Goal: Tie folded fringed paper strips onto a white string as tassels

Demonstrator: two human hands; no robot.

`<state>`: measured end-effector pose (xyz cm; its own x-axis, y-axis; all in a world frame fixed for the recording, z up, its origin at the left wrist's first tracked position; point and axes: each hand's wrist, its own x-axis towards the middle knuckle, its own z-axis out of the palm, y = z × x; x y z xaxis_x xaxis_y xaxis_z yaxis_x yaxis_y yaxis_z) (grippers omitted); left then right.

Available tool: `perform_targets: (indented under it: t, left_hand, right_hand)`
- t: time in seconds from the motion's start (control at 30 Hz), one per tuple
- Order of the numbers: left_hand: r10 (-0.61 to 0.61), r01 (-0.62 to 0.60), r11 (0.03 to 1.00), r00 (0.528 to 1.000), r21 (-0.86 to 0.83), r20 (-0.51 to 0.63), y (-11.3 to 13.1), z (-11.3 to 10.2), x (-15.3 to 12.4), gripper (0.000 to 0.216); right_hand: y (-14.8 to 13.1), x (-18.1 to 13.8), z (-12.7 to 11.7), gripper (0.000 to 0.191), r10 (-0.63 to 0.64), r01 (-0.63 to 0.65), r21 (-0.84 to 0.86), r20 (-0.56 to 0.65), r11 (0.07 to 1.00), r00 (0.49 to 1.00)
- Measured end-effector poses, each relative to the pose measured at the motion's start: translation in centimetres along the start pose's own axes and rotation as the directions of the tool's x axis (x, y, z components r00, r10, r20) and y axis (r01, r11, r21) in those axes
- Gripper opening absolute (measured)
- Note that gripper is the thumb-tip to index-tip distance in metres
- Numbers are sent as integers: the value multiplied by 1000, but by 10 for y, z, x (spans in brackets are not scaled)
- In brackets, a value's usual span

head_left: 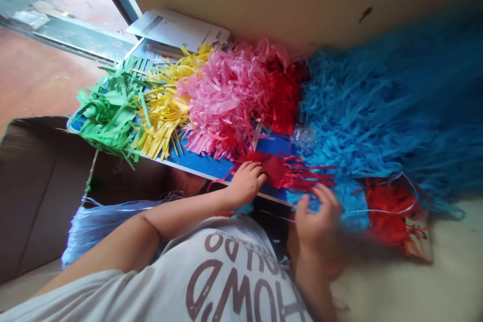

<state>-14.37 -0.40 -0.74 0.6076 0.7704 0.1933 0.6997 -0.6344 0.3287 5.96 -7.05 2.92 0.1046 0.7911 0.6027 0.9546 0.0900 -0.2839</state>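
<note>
A red fringed paper strip [273, 168] lies across the front of the blue tabletop [217, 163], its cut strands pointing right. My left hand [247, 181] is closed on the strip's left end, fingertips pressed together against it. Beside the strand tips is my right hand [319, 216], slightly blurred, with thumb and fingers apart and nothing clearly between them. A thin white string [358, 211] runs on both sides of the right hand; whether it touches the fingers is unclear.
Along the table lie heaps of green [109, 108], yellow [162, 121] and pink fringe [230, 95]. A large blue fringe pile [362, 105] fills the right, with an orange-red bundle [392, 209] near it. A cardboard box [33, 181] stands left; stacked papers [181, 30] lie behind.
</note>
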Motion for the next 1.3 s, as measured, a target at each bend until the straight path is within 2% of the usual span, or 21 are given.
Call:
perform_targets:
  t: [0.07, 0.13, 0.2, 0.27, 0.4, 0.47, 0.5, 0.53, 0.57, 0.63, 0.67, 0.73, 0.8, 0.87, 0.93, 1.0, 1.1, 1.13, 1.2, 1.27, 1.3]
  left_hand:
    - [-4, 4, 1000, 1000, -8, 1, 3, -3, 4, 21]
    - [-13, 13, 1000, 1000, -10, -11, 3, -7, 9, 22]
    - [-54, 55, 998, 998, 15, -30, -8, -13, 12, 24]
    - [-138, 141, 988, 989, 59, -61, -29, -24, 11, 27]
    - [-337, 351, 922, 935, 162, -107, -67, -73, -12, 32]
    - [-376, 396, 894, 918, 210, -128, -62, -100, -24, 38]
    - [-334, 353, 914, 935, 202, -121, -53, -109, -27, 44]
    - [-238, 249, 955, 968, 163, -84, -40, -113, -28, 51]
    - [-109, 114, 989, 993, 92, -49, -26, -110, -26, 54]
    - [109, -108, 994, 994, -21, 2, -2, -89, -17, 50]
    - [121, -121, 992, 993, -33, -14, 5, -73, -10, 42]
    - [51, -53, 998, 998, -25, -44, 7, -40, 2, 31]
    - [30, -32, 999, 998, -22, -48, -3, -16, 8, 28]
    - [51, -52, 999, 998, -17, -44, -15, -5, 8, 26]
    - [61, -61, 998, 997, -7, -39, -22, -3, 4, 26]
    - [51, -52, 999, 998, -7, -28, -23, -6, 0, 26]
    - [32, -33, 999, 999, -27, -18, -18, -8, 0, 27]
    - [28, -28, 999, 1000, -38, -15, -16, -9, 1, 27]
    - [18, -18, 998, 1000, -62, -9, -13, -10, 4, 27]
    - [12, -11, 996, 1000, -86, 2, -14, -15, 5, 26]
    - [4, -3, 995, 1000, -98, 12, -16, -18, 5, 26]
  right_hand:
    - [-18, 3, 12, 35, -236, 213, 140, 172, 967, 956]
    - [-26, 8, 28, 24, -320, 276, 189, 264, 942, 910]
    - [-21, 12, 39, 10, -314, 278, 180, 225, 944, 922]
    - [-9, 16, 42, 9, -323, 291, 190, 168, 938, 931]
    - [8, 20, 35, 11, -367, 328, 229, 154, 916, 917]
    - [6, 20, 33, 12, -367, 323, 241, 171, 915, 914]
    - [3, 20, 34, 11, -366, 321, 240, 175, 916, 914]
    - [-1, 20, 35, 9, -365, 320, 237, 180, 917, 913]
    - [-5, 20, 37, 7, -366, 323, 232, 179, 918, 913]
    - [-12, 20, 40, 4, -378, 338, 221, 178, 915, 908]
    - [-14, 20, 42, 4, -382, 342, 214, 188, 915, 905]
    - [-13, 20, 42, 7, -379, 340, 185, 254, 922, 890]
    - [-6, 20, 41, 27, -342, 323, 113, 354, 940, 871]
    - [6, 19, 35, 53, -269, 294, 7, 424, 956, 865]
    - [21, 20, 25, 66, -190, 249, -81, 439, 965, 878]
    - [31, 22, 11, 63, -116, 186, -137, 410, 973, 905]
    - [27, 27, -7, 43, -23, 55, -178, 177, 983, 984]
    - [20, 28, -9, 39, -50, 66, -131, 121, 989, 991]
    - [3, 29, -2, 38, -215, 209, 55, 169, 976, 962]
    - [-8, 29, 15, 32, -427, 341, 296, 306, 892, 851]
    - [-9, 28, 25, 25, -468, 342, 371, 337, 864, 817]
